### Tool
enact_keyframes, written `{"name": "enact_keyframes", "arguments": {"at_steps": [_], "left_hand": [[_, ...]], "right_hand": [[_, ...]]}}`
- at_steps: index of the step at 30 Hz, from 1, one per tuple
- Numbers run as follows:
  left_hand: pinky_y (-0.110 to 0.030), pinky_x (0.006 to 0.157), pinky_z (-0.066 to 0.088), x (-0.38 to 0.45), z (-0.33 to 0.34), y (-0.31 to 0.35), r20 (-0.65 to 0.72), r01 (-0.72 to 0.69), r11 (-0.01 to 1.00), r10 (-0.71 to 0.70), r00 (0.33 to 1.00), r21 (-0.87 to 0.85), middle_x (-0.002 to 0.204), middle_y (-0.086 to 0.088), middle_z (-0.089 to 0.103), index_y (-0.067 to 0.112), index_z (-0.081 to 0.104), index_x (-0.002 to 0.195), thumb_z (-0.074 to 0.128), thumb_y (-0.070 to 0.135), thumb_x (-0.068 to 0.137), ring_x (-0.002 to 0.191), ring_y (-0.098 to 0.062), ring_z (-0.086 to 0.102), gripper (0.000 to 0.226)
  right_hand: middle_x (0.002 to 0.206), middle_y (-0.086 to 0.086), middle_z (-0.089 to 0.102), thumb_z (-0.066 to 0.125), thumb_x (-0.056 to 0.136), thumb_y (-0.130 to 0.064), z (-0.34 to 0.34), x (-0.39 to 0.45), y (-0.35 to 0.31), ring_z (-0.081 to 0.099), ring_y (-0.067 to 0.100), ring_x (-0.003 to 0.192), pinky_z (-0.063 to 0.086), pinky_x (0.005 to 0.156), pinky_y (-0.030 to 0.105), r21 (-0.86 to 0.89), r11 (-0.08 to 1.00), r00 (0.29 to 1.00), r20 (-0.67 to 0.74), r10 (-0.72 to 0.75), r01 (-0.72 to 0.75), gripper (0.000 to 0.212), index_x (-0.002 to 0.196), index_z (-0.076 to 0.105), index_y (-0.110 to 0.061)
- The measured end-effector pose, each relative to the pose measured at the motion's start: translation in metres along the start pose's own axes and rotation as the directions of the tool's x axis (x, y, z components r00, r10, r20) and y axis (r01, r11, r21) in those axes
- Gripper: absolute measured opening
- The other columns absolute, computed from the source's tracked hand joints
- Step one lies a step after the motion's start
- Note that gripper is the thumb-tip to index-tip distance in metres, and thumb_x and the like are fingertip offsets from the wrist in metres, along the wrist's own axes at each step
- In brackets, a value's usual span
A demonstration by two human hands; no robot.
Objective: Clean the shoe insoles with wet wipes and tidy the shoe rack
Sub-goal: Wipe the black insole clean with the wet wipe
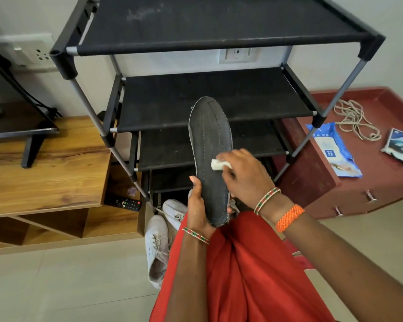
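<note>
A black shoe rack [209, 98] stands against the far wall, its fabric shelves bare, with white sneakers [158, 242] on the tiled floor at its foot. In front of it the left hand [197, 210] grips the heel end of a dark insole [209, 159], toe pointing up. The right hand [244, 175] pinches a folded wet wipe [216, 164] against its middle. Firm, overlapping strokes from heel to toe should clean it best, with the left hand bracing. The wipes pack [335, 152] lies on the maroon cabinet [312, 173], right.
</note>
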State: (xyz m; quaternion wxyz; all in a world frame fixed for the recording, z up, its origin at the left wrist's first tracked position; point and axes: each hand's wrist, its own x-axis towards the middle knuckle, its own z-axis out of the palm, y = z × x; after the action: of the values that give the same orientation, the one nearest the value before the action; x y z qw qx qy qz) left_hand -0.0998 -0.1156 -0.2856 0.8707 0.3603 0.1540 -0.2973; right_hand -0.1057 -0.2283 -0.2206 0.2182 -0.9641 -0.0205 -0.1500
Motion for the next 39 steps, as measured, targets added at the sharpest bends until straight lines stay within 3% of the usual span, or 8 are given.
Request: {"name": "enact_keyframes", "arguments": {"at_steps": [3, 8, 16, 23, 28, 30, 36, 39], "left_hand": [[-0.026, 0.044, 0.051, 0.0, -0.003, -0.001, 0.048, 0.035, 0.997, -0.038, 0.998, 0.065, 0.091, -0.015, 0.07, 0.003, 0.06, 0.113, 0.031, 0.063, 0.087, 0.066, -0.025, 0.068, 0.072], [-0.022, 0.04, 0.047, 0.002, -0.007, 0.001, 0.104, 0.023, 0.999, -0.027, 0.994, 0.042, 0.098, -0.013, 0.071, 0.005, 0.063, 0.107, 0.02, 0.06, 0.093, 0.064, -0.022, 0.068, 0.071], [-0.024, 0.04, 0.047, 0.003, -0.005, -0.002, 0.081, -0.003, 0.998, -0.002, 0.997, 0.06, 0.093, -0.016, 0.069, 0.001, 0.057, 0.117, 0.033, 0.062, 0.086, 0.064, -0.026, 0.067, 0.073], [-0.046, 0.104, 0.041, 0.006, -0.003, -0.007, -0.1, -0.074, 0.997, 0.075, 0.992, 0.018, 0.122, -0.025, 0.058, -0.002, 0.054, 0.124, 0.056, 0.06, 0.078, 0.114, -0.034, 0.057, 0.077], [-0.024, 0.041, 0.047, 0.01, -0.004, -0.007, -0.048, 0.01, 0.995, -0.005, 0.999, 0.102, 0.083, -0.017, 0.068, -0.002, 0.064, 0.104, 0.035, 0.063, 0.086, 0.059, -0.026, 0.065, 0.074], [-0.024, 0.041, 0.047, 0.007, -0.004, -0.009, -0.061, 0.025, 0.992, -0.017, 0.998, 0.127, 0.083, -0.017, 0.069, -0.001, 0.065, 0.101, 0.032, 0.064, 0.088, 0.058, -0.026, 0.065, 0.074], [-0.032, 0.058, 0.054, 0.009, -0.006, -0.009, -0.099, -0.027, 0.997, 0.034, 0.994, 0.069, 0.104, -0.022, 0.061, -0.001, 0.05, 0.129, 0.051, 0.065, 0.075, 0.08, -0.03, 0.064, 0.085], [-0.022, 0.042, 0.045, 0.007, -0.003, -0.008, -0.073, 0.016, 0.99, -0.006, 0.997, 0.14, 0.085, -0.017, 0.068, 0.0, 0.067, 0.105, 0.033, 0.066, 0.087, 0.061, -0.025, 0.061, 0.075]], "right_hand": [[0.086, 0.01, 0.061, 0.053, 0.087, -0.008, -0.009, 0.01, 0.001, 0.059, 0.025, 0.076, 0.051, 0.067, 0.042, 0.156, 0.98, 0.985, -0.1, 0.14, -0.123, 0.031, 0.118, 0.052, -0.011], [0.081, -0.002, 0.057, 0.066, 0.084, -0.013, -0.02, 0.02, 0.006, 0.055, 0.013, 0.072, 0.045, 0.065, 0.025, 0.24, 0.955, 0.972, -0.112, 0.205, -0.174, 0.03, 0.109, 0.051, -0.01], [0.079, 0.01, 0.059, 0.071, 0.066, 0.005, -0.009, 0.015, 0.002, 0.054, 0.029, 0.08, 0.045, 0.068, 0.031, -0.144, 0.988, 0.97, -0.229, -0.087, 0.055, 0.019, 0.078, 0.06, -0.005], [0.074, 0.001, 0.062, 0.07, 0.057, 0.009, 0.019, -0.022, -0.015, 0.059, 0.021, 0.073, 0.053, 0.056, 0.027, -0.061, 0.934, 0.914, 0.237, -0.33, 0.352, 0.031, 0.081, 0.069, -0.011], [0.078, 0.011, 0.062, 0.059, 0.065, 0.012, 0.002, 0.016, 0.006, 0.058, 0.031, 0.081, 0.051, 0.061, 0.035, -0.178, 0.981, 0.996, 0.069, -0.063, 0.075, 0.029, 0.087, 0.07, -0.004], [0.085, 0.013, 0.063, 0.055, 0.072, 0.013, 0.005, 0.017, 0.01, 0.055, 0.031, 0.087, 0.051, 0.068, 0.038, -0.208, 0.978, 0.996, 0.088, 0.007, 0.012, 0.031, 0.094, 0.069, -0.003], [0.074, 0.003, 0.06, 0.065, 0.06, 0.006, 0.004, -0.019, 0.002, 0.059, 0.023, 0.072, 0.054, 0.058, 0.028, -0.159, 0.896, 0.886, 0.293, -0.358, 0.414, 0.025, 0.081, 0.068, -0.008], [0.078, 0.009, 0.064, 0.054, 0.067, 0.007, 0.003, 0.001, 0.017, 0.059, 0.03, 0.078, 0.055, 0.06, 0.037, -0.188, 0.959, 0.964, 0.203, -0.172, 0.211, 0.026, 0.084, 0.07, -0.004]]}}
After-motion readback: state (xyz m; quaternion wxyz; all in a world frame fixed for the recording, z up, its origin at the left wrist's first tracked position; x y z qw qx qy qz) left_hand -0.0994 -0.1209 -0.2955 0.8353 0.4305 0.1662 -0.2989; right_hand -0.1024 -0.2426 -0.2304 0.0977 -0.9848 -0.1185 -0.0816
